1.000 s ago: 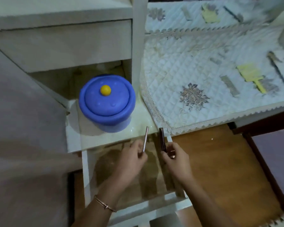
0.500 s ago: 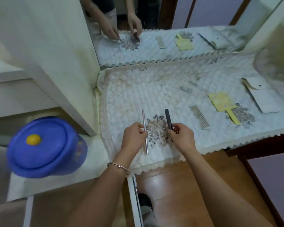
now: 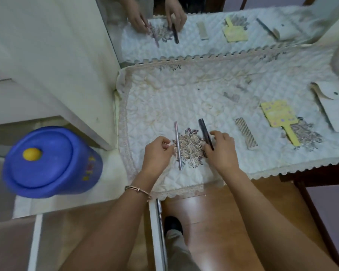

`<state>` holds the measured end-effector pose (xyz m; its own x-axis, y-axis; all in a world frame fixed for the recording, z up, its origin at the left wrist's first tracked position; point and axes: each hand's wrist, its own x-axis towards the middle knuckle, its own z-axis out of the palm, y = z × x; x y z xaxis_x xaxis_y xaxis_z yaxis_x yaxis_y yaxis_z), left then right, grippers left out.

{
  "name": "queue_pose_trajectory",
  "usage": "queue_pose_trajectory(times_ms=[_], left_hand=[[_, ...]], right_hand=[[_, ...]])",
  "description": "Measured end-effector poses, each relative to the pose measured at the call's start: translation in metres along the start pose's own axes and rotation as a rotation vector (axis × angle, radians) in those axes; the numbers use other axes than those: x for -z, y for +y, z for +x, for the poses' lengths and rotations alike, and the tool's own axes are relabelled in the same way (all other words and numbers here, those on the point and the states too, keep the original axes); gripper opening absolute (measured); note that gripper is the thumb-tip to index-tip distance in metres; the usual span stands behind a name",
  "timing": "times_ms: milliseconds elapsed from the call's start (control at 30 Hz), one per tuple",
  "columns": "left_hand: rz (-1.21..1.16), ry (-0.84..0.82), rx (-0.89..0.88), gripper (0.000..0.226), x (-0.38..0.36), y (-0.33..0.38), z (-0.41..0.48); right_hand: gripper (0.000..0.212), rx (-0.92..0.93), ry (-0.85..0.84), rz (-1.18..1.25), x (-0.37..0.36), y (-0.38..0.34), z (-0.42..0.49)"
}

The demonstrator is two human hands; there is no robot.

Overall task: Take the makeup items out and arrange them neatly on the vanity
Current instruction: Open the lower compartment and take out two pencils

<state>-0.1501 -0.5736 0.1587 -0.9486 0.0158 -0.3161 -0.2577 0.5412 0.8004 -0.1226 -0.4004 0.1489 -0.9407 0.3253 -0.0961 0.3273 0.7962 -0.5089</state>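
Silver pencil [image 3: 177,133], left hand [image 3: 158,151]; dark pencil [image 3: 203,128], right hand [image 3: 221,151]; tub [image 3: 51,163] lettering illegible

quilted cloth mat [image 3: 184,98] looks matt, blue tub [image 3: 49,163] is smooth plastic, floor [image 3: 213,222] is glossy wood, silvery pencil [image 3: 178,145] looks metallic

The single head-worn camera is looking steeply down, close above the quilted cover [image 3: 164,98], mirror [image 3: 209,49] lying far.

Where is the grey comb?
In the head view, the grey comb lies on the quilted cloth, right of centre, between the right hand and the yellow mirror.
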Motion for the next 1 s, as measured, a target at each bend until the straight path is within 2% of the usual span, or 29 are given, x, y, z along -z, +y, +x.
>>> queue_pose_trajectory(times_ms=[67, 167, 300, 400, 533, 667, 800, 1000], left_hand=[[-0.020, -0.019, -0.007, 0.014, 0.016, -0.010, -0.014], [-0.049, -0.069, -0.044, 0.007, 0.044, -0.038, -0.046], [0.017, -0.055, -0.055, 0.009, 0.086, -0.096, -0.100], [0.127, -0.128, -0.015, 0.012, 0.117, -0.152, -0.145], [0.384, -0.226, -0.058, 0.019, 0.158, -0.230, -0.205], [0.438, -0.298, -0.063, 0.016, 0.189, -0.279, -0.252], [0.405, -0.300, -0.134, 0.016, 0.200, -0.297, -0.275], [0.513, -0.255, -0.244, 0.023, 0.199, -0.298, -0.278]], right_hand=[[0.031, 0.094, 0.119, -0.111, 0.002, -0.003, -0.017], [0.026, 0.246, 0.167, -0.044, -0.002, -0.016, -0.054], [0.020, 0.389, -0.042, 0.032, -0.024, -0.032, -0.126], [0.011, 0.421, -0.223, -0.028, -0.050, -0.040, -0.188], [0.014, 0.355, -0.334, -0.054, -0.086, -0.052, -0.269], [0.024, 0.249, -0.387, -0.115, -0.113, -0.064, -0.326], [0.029, 0.215, -0.388, -0.204, -0.120, -0.070, -0.351], [0.027, 0.215, -0.387, -0.309, -0.121, -0.077, -0.353]])
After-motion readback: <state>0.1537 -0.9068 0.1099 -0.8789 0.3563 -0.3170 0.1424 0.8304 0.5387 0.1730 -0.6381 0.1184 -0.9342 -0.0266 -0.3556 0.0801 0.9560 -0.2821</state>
